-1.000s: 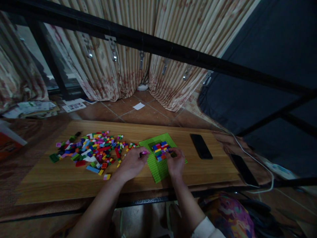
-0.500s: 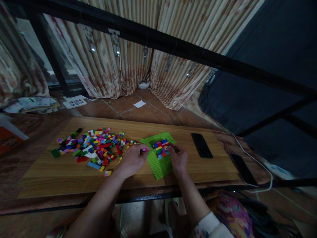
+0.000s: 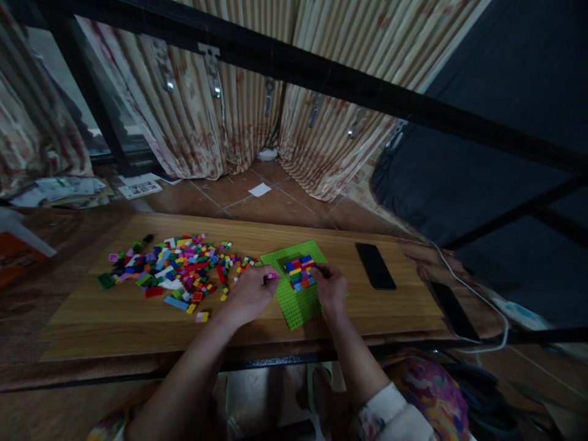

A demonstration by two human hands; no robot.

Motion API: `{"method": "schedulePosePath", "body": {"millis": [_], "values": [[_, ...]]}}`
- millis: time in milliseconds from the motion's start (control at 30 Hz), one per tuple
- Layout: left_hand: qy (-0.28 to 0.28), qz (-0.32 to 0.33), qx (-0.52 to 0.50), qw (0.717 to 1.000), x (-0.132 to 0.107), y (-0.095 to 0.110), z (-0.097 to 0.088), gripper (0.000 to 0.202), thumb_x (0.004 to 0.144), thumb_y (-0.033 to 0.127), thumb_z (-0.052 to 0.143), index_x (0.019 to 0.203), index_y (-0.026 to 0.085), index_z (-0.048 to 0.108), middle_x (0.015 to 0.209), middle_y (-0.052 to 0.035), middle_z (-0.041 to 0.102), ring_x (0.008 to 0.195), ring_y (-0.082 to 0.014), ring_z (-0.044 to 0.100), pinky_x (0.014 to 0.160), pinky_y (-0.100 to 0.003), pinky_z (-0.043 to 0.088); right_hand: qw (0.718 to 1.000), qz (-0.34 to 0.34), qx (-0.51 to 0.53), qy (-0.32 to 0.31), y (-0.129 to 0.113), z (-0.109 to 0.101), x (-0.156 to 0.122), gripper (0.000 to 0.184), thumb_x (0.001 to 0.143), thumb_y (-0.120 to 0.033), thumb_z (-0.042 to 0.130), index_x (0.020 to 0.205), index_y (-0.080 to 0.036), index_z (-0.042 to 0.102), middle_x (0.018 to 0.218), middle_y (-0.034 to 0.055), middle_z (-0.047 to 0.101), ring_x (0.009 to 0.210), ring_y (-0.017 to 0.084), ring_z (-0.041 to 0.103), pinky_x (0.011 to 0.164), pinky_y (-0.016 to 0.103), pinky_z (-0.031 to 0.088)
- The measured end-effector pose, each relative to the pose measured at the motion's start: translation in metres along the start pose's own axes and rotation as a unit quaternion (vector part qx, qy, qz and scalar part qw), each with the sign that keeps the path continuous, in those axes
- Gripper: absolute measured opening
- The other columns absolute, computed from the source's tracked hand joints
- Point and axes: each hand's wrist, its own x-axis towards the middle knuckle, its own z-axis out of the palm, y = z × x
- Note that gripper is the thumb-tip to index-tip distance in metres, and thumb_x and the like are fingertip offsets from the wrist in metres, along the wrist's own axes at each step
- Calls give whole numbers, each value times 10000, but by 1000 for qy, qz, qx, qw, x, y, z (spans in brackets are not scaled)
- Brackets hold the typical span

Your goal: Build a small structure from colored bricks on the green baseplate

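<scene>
A green studded baseplate (image 3: 296, 311) lies on the wooden board, with a block of multicoloured toy bricks (image 3: 299, 273) built up on its middle. My left hand (image 3: 254, 294) is closed at the plate's left edge, a pink brick (image 3: 271, 277) pinched between thumb and fingers. At the right side of the built bricks is my right hand (image 3: 331, 290), its fingers bent and their tips against the right edge of the block. Whether a small piece sits between those fingertips is hidden.
Loose bricks (image 3: 184, 269) are heaped on the left half of the wooden board (image 3: 138, 343). A black phone (image 3: 375, 266) lies to the right of the plate, and another phone (image 3: 454, 311) with a white cable (image 3: 503, 331) lies beyond the board's right end. A black bar (image 3: 321, 76) crosses above.
The view has shifted slightly. My left hand still holds the pink brick at the plate's left edge, and my right hand stays by the built bricks with little visible movement.
</scene>
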Motion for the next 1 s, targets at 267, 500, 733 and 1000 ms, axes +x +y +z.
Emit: {"method": "schedulePosePath", "body": {"millis": [267,500,733,1000], "values": [[23,-139,-410,901,3,4,19,140,774,234,634,853,118,643,802,-64,687,702,-125,655,692,-242,525,1000,-22,13,-2,-10,-11,-6,318,731,-408,614,894,-142,680,824,84,722,729,205,657,674,317,501],[0,-178,-517,837,3,6,29,114,804,80,536,871,93,627,834,-95,698,757,-169,695,745,-287,559,988,-143,9,-64,-53,-32,-42,252,839,-376,545,920,-184,688,918,72,695,836,191,633,738,310,479],[-38,-173,-507,844,-2,11,35,171,783,66,523,917,107,620,875,-94,693,694,-129,668,716,-272,540,964,-217,-84,-130,-68,-26,-60,224,818,-335,595,997,-235,688,981,66,670,946,215,596,850,373,469],[-56,-165,-406,897,-11,8,49,211,681,75,595,876,126,655,775,-28,661,658,-112,621,697,-277,519,966,-200,-92,-134,-50,-30,-80,129,819,-264,583,905,-227,671,947,56,658,922,207,595,825,344,475]]}}
